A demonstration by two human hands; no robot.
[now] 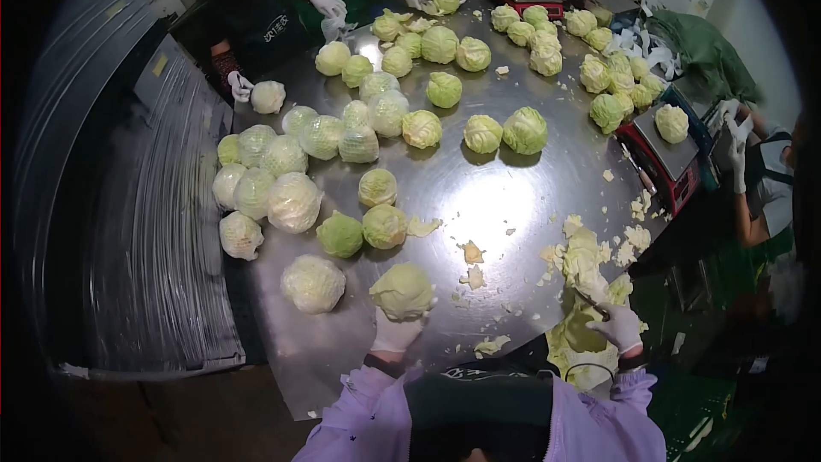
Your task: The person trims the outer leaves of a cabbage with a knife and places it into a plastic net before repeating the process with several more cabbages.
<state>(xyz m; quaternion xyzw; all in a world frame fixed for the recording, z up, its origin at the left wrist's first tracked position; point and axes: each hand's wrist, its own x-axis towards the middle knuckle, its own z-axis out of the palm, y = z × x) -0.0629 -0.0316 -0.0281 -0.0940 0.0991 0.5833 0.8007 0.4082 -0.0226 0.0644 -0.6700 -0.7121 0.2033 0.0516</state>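
Near the front edge of the metal table, my left hand point(398, 331), in a white glove, is closed on a pale green cabbage point(402, 292), its fingers partly hidden beneath and behind the head. On the right, my gloved right hand point(619, 326) is wrapped round the handle of a knife point(592, 303). The knife lies over trimmed cabbage leaves point(583, 267) at the table's edge, with more leaves in a container below. A net-wrapped cabbage point(313, 284) sits left of the held one.
Net-wrapped cabbages point(293, 203) crowd the left side of the table point(479, 231); bare ones point(524, 131) stand farther back. A red scale point(674, 158) holds a cabbage at the right, near a loose knife point(637, 168). Several co-workers stand around the far and right edges.
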